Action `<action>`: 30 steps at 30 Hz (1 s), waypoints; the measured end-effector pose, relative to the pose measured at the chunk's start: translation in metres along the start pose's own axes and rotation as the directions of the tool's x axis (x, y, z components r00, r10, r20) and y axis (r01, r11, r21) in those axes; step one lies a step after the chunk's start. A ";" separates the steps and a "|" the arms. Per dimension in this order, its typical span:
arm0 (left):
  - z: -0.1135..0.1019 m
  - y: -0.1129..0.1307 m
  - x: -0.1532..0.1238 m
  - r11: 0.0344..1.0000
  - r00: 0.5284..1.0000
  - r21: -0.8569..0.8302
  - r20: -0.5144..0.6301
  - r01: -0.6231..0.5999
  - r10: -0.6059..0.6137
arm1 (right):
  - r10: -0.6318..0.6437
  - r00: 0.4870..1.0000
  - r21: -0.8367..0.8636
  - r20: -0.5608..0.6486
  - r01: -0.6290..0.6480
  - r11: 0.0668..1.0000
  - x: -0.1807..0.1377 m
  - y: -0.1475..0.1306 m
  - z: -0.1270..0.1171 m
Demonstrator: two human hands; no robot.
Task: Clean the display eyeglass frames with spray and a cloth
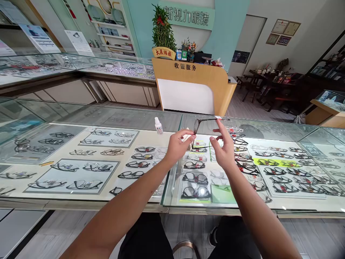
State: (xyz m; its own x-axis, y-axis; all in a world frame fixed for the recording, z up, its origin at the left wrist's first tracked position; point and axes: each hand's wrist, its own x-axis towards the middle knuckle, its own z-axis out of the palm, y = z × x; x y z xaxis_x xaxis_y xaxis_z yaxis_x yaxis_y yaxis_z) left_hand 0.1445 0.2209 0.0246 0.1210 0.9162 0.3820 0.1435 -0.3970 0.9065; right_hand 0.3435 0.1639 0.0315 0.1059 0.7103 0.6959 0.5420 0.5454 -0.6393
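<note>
My left hand (pixel 178 143) pinches a pair of dark-framed eyeglasses (pixel 197 126) by the front, holding them up over the glass counter with both temples pointing right. At the far end of the upper temple, the index fingertip of my right hand (pixel 224 145) touches near a small white tag. The other fingers of that hand are spread, and its thumb is close to the lower temple's tip. Something whitish shows behind my left fingers; I cannot make out what it is. A small white bottle (pixel 159 126) stands on the counter to the left of my left hand.
Below my hands, the glass display counter (pixel 172 207) holds rows of eyeglasses on trays, such as a grey-edged tray (pixel 71 176). Across the aisle stands a wooden cashier desk (pixel 188 64) with a plant (pixel 163 30). A metal-framed seat (pixel 185 244) is near my legs.
</note>
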 end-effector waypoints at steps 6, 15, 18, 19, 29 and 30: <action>0.001 -0.002 0.002 0.998 1.000 -0.060 0.005 -0.010 0.010 | 0.004 1.000 -0.017 0.018 -0.004 1.000 -0.001 0.001 0.002; 0.007 0.002 -0.005 0.967 0.976 -0.238 0.214 0.085 -0.033 | 0.041 0.958 -0.098 0.285 -0.014 0.995 -0.008 0.000 0.022; 0.007 0.007 -0.007 0.946 0.971 -0.295 0.229 0.132 -0.064 | 0.035 0.954 -0.083 0.298 -0.010 0.997 -0.010 -0.003 0.023; 0.007 0.009 -0.007 0.941 0.972 -0.308 0.224 0.143 -0.074 | 0.025 0.956 -0.082 0.291 -0.002 0.997 -0.011 -0.003 0.023; 0.001 0.009 -0.003 0.953 0.974 -0.256 0.199 0.161 -0.111 | -0.034 0.971 -0.128 0.235 0.065 0.990 -0.011 0.000 0.023; -0.002 0.007 -0.001 0.964 0.985 -0.233 0.143 0.131 -0.100 | -0.027 0.971 -0.138 0.238 0.061 0.989 -0.010 -0.001 0.022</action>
State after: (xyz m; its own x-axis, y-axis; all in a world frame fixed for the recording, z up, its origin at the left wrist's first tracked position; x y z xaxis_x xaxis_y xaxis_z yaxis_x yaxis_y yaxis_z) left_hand 0.1435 0.2173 0.0314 0.2450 0.9340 0.2601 -0.0747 -0.2493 0.9655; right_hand 0.3238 0.1660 0.0176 -0.1103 0.7810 0.6148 0.6571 0.5214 -0.5444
